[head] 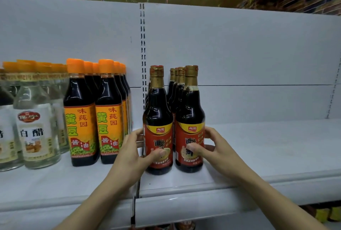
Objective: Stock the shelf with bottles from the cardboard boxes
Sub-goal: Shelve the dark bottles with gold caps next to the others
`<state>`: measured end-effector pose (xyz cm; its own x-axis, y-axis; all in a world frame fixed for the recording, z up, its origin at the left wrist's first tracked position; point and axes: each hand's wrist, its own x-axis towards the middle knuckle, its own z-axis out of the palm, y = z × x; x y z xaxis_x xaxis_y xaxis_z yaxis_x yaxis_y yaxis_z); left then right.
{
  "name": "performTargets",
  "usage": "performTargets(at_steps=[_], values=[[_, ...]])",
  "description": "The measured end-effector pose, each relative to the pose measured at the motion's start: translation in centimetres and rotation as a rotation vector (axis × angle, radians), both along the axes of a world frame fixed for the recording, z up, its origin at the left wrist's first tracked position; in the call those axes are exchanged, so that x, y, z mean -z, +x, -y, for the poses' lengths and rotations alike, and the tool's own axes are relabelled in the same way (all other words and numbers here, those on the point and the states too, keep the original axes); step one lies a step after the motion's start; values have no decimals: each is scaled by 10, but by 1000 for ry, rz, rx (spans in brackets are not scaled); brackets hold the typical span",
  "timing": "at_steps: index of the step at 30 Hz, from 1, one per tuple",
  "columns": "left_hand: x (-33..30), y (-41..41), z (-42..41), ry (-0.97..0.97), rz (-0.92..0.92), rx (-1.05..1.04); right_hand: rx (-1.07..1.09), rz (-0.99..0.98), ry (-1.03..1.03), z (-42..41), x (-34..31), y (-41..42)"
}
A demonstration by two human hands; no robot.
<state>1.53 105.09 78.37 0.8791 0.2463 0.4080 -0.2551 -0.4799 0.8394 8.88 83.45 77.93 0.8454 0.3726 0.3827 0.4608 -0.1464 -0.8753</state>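
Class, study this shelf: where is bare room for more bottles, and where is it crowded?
Free: the shelf to the right of the red-label bottles, up to the back panel, and the front strip before the rows. Crowded: orange-cap bottles and clear bottles pack the left. The left hand fills the gap between orange-cap and red-label rows.

On the white metal shelf (267, 148), two dark glass bottles with red labels and gold caps stand upright side by side at the front. The left hand (132, 153) grips the left red-labelled bottle (158, 119); the right hand (212, 148) grips the right red-labelled bottle (190, 117). More gold-capped bottles (176, 82) stand behind them. Left of this pair stand orange-capped dark soy sauce bottles (81, 111), then clear white vinegar bottles (35, 119).
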Motion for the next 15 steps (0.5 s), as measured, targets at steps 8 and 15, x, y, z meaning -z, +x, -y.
performTargets(at_steps=[8,15], values=[[2,5,2,14,41,40,-44,-9,-13,-2,0,3],[5,8,4,43,60,30,-37,9,-54,-4,5,9]])
